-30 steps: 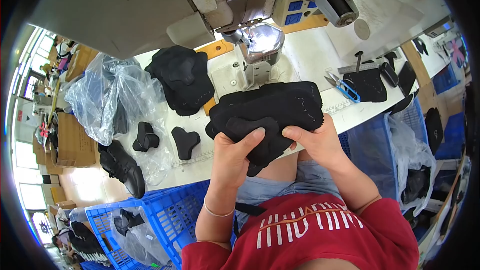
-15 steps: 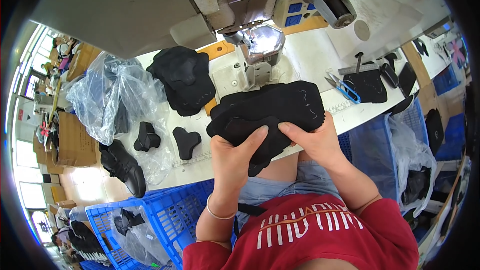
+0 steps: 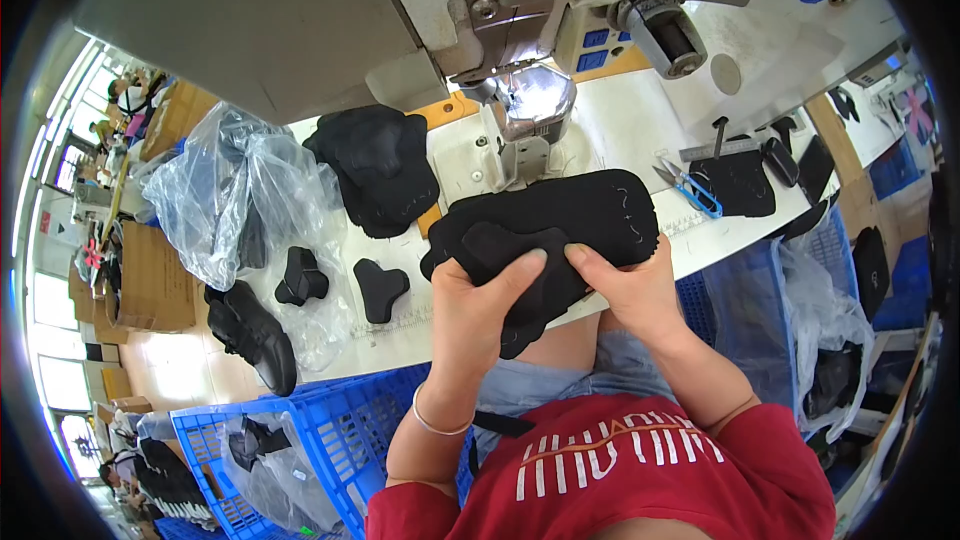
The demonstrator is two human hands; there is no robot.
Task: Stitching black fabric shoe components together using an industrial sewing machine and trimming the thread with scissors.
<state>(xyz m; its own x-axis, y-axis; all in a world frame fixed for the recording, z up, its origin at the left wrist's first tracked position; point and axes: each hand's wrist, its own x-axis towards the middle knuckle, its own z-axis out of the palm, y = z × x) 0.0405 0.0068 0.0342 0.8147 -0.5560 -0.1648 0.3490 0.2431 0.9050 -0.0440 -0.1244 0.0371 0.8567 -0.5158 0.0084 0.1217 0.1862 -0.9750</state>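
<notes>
We take the held work as the centre of the clock face. The black fabric piece [image 3: 590, 202] lies in front of the machine's presser area, above the near edge of the bench [image 3: 615, 125], with a black three-lobed patch [image 3: 515, 243] on its upper face.

Left hand [image 3: 478, 302]: at 8 o'clock, pinching the fabric piece, thumb flat on the patch side. Right hand [image 3: 636, 288]: at 4 o'clock, pinching the opposite side. Both thumbs lie on top, tips near each other; most fingers are hidden beneath. We judge that this two-sided grip keeps the layers flat and prevents the patch from sliding.

The sewing machine [image 3: 530, 125] stands at 12 o'clock, its lamp lit, which seems to put the work in good light. At 10 o'clock we find a black fabric stack [image 3: 395, 202], topped by a similar shape, probably set there for short reach. A loose three-lobed piece [image 3: 380, 290] and a folded black piece [image 3: 302, 278] lie towards 9 o'clock, beside a clear plastic bag [image 3: 240, 180]. Blue-handled snips [image 3: 697, 192] rest between 2 and 3 o'clock, presumably handy for the right hand.
</notes>
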